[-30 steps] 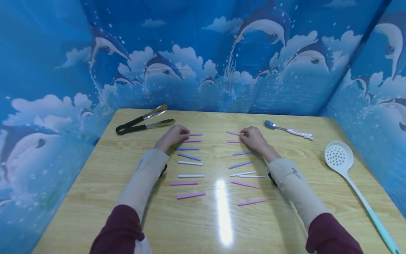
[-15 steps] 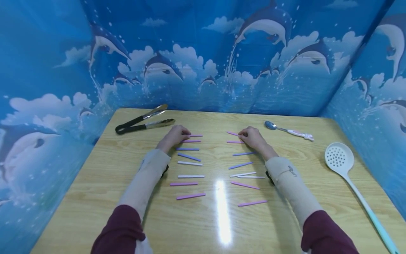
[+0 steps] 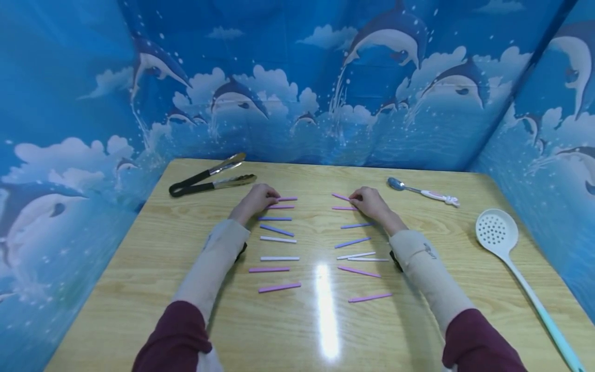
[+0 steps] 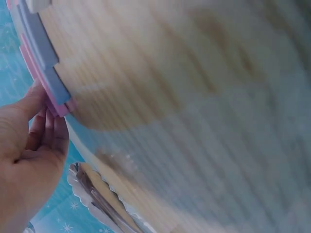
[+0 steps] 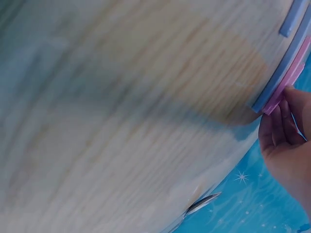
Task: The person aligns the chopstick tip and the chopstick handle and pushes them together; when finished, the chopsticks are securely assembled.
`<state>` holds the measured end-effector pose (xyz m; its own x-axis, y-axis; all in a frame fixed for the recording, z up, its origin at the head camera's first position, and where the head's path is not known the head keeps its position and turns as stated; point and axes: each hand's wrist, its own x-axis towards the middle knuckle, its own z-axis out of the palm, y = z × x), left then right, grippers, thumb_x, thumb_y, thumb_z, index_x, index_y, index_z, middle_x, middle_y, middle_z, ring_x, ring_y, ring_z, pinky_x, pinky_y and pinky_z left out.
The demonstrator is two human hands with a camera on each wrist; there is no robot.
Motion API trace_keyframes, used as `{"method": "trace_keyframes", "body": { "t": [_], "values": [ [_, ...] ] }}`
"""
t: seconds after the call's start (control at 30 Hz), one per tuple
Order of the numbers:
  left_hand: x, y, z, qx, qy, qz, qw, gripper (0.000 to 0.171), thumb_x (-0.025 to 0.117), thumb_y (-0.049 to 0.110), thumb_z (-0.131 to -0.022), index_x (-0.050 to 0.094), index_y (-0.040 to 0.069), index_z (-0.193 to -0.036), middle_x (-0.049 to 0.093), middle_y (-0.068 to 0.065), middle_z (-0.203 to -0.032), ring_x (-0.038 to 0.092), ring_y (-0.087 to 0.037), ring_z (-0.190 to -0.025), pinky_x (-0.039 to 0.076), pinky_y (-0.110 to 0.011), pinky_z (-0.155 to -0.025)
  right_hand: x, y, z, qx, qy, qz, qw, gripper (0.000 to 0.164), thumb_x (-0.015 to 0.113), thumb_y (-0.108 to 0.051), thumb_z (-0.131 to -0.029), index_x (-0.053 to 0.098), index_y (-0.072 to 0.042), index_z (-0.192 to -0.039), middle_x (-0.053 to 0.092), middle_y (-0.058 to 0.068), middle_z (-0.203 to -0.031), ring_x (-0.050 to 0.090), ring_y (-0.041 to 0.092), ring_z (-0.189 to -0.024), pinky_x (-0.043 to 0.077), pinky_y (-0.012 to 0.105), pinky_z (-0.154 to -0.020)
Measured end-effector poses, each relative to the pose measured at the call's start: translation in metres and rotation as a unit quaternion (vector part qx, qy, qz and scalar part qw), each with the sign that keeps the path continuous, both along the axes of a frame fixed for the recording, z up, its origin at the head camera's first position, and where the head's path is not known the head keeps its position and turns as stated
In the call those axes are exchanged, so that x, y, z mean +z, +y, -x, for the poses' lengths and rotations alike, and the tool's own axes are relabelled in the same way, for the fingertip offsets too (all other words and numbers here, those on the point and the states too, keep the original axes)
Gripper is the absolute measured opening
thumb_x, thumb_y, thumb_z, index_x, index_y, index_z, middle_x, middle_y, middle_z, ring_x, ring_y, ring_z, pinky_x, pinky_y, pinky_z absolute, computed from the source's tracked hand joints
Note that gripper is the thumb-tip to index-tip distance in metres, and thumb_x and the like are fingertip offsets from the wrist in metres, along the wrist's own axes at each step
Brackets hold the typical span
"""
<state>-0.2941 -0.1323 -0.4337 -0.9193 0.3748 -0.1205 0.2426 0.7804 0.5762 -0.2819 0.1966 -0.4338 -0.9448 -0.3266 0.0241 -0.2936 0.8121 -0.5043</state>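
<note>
Pink, blue and white sticks lie in two facing columns on a wood-grain table (image 3: 186, 330), eight to a side, and the arranging looks nearly complete. The left hand (image 3: 256, 200) pinches the outer end of the farthest left pink stick (image 3: 289, 198) between thumb and fingers, and the right hand (image 3: 372, 202) pinches the farthest right pink stick (image 3: 341, 196) likewise, so this top pair appears to be the only one not left to lie by itself. Just nearer sit the second left pink stick (image 3: 284, 207) and the second right pink stick (image 3: 343, 208), their outer ends close to the hands; whether skin touches them I cannot tell. Below, each column runs two blue, two white and two more pink, matching across in colour order, which I would count as done. What seems left is letting go of the top pair and perhaps tidying: the lower left blue stick (image 3: 277, 230) slants, the upper right white stick (image 3: 356, 255) almost meets the lower right white stick (image 3: 369, 259), and the spacing is uneven. Whether the held sticks are being set down or lifted, one moment does not settle. The tongs (image 3: 200, 188), spoon (image 3: 432, 194) and perforated skimmer (image 3: 497, 230) lie apart from the columns, untouched.
</note>
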Motion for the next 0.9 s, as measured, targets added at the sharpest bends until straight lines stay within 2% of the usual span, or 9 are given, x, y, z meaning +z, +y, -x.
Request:
{"method": "trace_keyframes", "body": {
  "t": [0.13,0.33,0.57,0.9],
  "values": [
    [0.004,0.001,-0.002,-0.001,0.005,-0.015,0.9999,0.023,0.06,0.011,-0.094,0.067,0.0,-0.112,0.065,-0.017,-0.11,0.058,-0.03,-0.105,0.047,-0.04,-0.094,0.002,-0.001,-0.002,0.006,-0.002,0.012,1.0,0.018,0.06,-0.005,-0.092,0.067,0.008,-0.102,0.064,0.024,-0.099,0.06,0.035,-0.094,0.05,0.045,-0.084],
    [0.008,0.007,-0.005,-0.004,0.009,-0.043,0.999,0.023,0.059,0.01,-0.094,0.067,0.001,-0.113,0.067,-0.016,-0.108,0.061,-0.028,-0.098,0.05,-0.039,-0.087,0.004,-0.008,-0.007,0.022,0.011,0.041,0.999,0.018,0.058,-0.004,-0.093,0.067,0.008,-0.103,0.064,0.023,-0.1,0.06,0.035,-0.095,0.05,0.045,-0.085],
    [0.007,0.016,-0.007,-0.014,0.032,-0.049,0.9982,0.022,0.058,0.009,-0.095,0.067,0.001,-0.113,0.067,-0.015,-0.112,0.061,-0.027,-0.105,0.049,-0.038,-0.093,0.009,-0.025,-0.012,0.049,0.016,0.064,0.997,0.018,0.057,-0.005,-0.093,0.067,0.008,-0.102,0.062,0.018,-0.094,0.059,0.03,-0.089,0.052,0.041,-0.081],
    [0.011,0.027,-0.009,-0.023,0.028,-0.062,0.9974,0.023,0.059,0.013,-0.095,0.068,0.002,-0.113,0.068,-0.014,-0.112,0.063,-0.025,-0.104,0.051,-0.036,-0.09,0.016,-0.039,-0.017,0.056,0.009,0.083,0.995,0.017,0.058,-0.007,-0.094,0.067,0.006,-0.101,0.061,0.015,-0.092,0.059,0.026,-0.087,0.054,0.038,-0.079]
  ]
}}
